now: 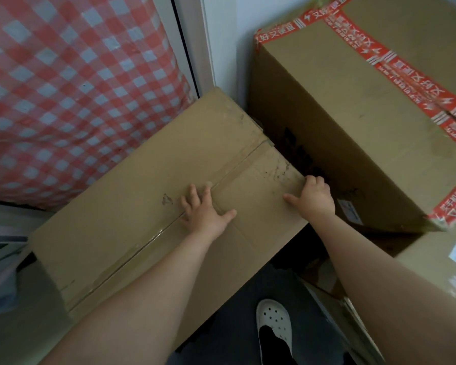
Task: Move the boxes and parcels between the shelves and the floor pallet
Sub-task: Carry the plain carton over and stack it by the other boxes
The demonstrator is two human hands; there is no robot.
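A long plain cardboard box (132, 206), sealed with clear tape along its middle seam, lies slanted in front of me. My left hand (204, 213) rests flat on its top with the fingers spread, near the seam. My right hand (315, 198) holds the box's right edge, fingers curled over the side and thumb on top. Just beyond that edge stands a taller cardboard box (353, 114) with red printed tape.
A red-and-white checked cloth (71, 88) hangs at the left, with a white frame (211, 40) beside it. Another labelled box (442, 262) sits low at the right. My foot in a white clog (273, 322) stands on dark floor below the long box.
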